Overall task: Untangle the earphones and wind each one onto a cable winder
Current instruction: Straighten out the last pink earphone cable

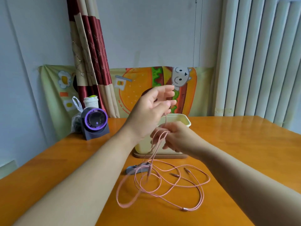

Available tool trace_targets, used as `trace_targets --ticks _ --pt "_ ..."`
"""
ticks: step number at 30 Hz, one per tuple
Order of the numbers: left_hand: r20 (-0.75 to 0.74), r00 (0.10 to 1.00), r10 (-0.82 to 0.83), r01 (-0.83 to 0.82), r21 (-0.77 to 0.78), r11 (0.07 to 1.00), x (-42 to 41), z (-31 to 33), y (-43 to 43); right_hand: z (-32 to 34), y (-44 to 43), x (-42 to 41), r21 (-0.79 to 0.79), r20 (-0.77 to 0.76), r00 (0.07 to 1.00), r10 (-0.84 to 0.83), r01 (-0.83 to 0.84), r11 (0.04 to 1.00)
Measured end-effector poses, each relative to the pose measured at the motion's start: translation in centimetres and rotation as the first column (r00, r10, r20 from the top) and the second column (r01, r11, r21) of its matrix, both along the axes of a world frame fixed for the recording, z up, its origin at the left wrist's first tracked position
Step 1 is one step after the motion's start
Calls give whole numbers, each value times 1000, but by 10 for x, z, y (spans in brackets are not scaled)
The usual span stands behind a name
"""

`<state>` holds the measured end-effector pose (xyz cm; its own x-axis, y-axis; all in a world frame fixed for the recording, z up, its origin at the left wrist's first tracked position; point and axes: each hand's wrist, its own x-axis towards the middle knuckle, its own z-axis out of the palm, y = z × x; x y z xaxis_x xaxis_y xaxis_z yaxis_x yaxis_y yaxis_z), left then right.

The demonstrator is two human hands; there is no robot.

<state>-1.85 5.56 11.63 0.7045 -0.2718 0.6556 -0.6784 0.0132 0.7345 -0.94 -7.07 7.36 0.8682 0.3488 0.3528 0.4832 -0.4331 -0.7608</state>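
Head view, untangling stage. The right hand (175, 138) is held low above the table (244, 144), its fingers curled round a gathered bunch of the pink earphone cables (125, 206); it serves as the anchor, so that the knot stays fixed while single strands are drawn out. The left hand (154, 103) is raised higher, fingers spread and loosely extended. One strand rises from the right hand to its lower fingers, but whether it is hooked or pinched there cannot be told. Lifting this strand probably puts it under tension and shows where it crosses the others.

Most of the cable length lies in slack, overlapping loops on the table near the person, with two jack plugs (175, 175) and a small metal sleeve (184, 209) resting among them. A grey cable winder (135, 169) lies just beside the loops, not yet used, evidently kept near for the winding step. A cream container (184, 121) stands behind the hands; a purple-ringed grey device (96, 121) sits at the table's far left.
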Motion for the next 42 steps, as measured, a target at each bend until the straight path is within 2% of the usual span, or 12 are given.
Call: trace_targets --ticks 5,8,11,13,18,23,25,27,31,35,38,42 --pt "-39 971 236 -238 -225 945 18 -28 21 18 -30 0 423 -75 994 -82 106 900" --pt "-197 949 244 -196 235 952 26 -65 22 31 -42 -2 516 -21 991 -134 125 847" --pt "-292 922 255 18 690 724 34 -103 15 38 -48 -4 586 24 981 -193 143 798" --pt "-257 919 298 -2 755 655 36 -115 15 37 -57 -1 654 46 956 -290 191 732" --pt "-422 884 203 165 686 709 25 -118 16 18 -83 10 674 73 849 -524 345 654" --pt "-285 923 258 162 897 411 22 -136 7 4 -99 21 543 203 752 -628 447 711" --pt "-280 924 260 141 881 451 26 -141 7 3 -103 23 544 202 751 -629 448 709" --pt "-325 905 275 102 793 601 32 -139 14 2 -105 24 551 184 760 -623 445 706" --pt "-596 754 277 -36 382 923 33 -104 33 3 -102 23 596 84 794 -602 444 669" --pt "-743 633 218 3 283 959 24 -72 54 3 -86 20 511 37 826 -563 469 721" --pt "-652 648 394 134 606 784 14 -61 62 -5 -72 21 394 21 863 -505 457 797" --pt "-261 841 474 191 963 192 8 -83 56 -15 -60 23 315 -36 879 -475 461 829"
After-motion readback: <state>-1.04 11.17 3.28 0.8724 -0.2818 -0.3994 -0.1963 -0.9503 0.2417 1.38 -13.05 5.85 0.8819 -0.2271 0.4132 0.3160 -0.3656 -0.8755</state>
